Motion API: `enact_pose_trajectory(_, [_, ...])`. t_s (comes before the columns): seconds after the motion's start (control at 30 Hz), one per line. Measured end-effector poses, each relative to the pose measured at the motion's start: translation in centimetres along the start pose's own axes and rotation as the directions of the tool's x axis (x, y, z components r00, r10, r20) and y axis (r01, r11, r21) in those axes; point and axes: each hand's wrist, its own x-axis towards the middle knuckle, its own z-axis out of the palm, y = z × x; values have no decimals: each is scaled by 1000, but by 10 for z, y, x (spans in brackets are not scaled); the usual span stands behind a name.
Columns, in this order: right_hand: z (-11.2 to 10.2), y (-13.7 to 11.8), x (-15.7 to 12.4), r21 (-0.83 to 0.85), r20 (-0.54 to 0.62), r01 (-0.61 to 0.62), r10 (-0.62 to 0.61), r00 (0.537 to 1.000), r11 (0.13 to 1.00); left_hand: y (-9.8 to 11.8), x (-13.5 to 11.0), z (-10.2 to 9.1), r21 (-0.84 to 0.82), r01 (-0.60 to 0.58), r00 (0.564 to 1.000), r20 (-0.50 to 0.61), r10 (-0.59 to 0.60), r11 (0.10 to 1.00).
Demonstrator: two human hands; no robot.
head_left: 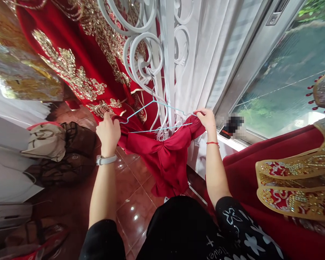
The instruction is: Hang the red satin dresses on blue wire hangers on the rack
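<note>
A red dress with a twisted bow-like front hangs on a thin light-blue wire hanger. The hanger's hook is caught on the white scrollwork of a metal stand. My left hand, with a pale watch band at the wrist, is closed on the dress's left shoulder part beside the hanger's end. At the other end, my right hand pinches the dress's right shoulder part; a red string bracelet circles that wrist. The hanger's lower bar shows above the neckline. The skirt falls toward the tiled floor.
Red garments with gold sequin embroidery hang at the upper left. Bags stand on the floor to the left. A phone rests on the sill of the window. Another red and gold costume is close on my right.
</note>
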Motion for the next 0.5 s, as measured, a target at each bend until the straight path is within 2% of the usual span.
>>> enact_pose_trajectory(0.13, [-2, 11, -5, 79, -12, -43, 44, 999, 996, -19, 10, 9, -251, 147, 985, -55, -166, 957])
enact_pose_trajectory(0.2, [-1, 13, -10, 67, -46, -75, 79, 996, 995, -27, 10, 14, -350, 171, 976, -68, -207, 921])
enact_pose_trajectory(0.3, [1, 13, -20, 20, -133, -120, 122, 984, 993, -35, 4, 17, -431, 139, 978, -80, -191, 892])
enact_pose_trajectory(0.5, [3, 20, -30, -35, -273, -215, 198, 942, 976, -40, -10, 24, -458, 86, 976, -139, -167, 885])
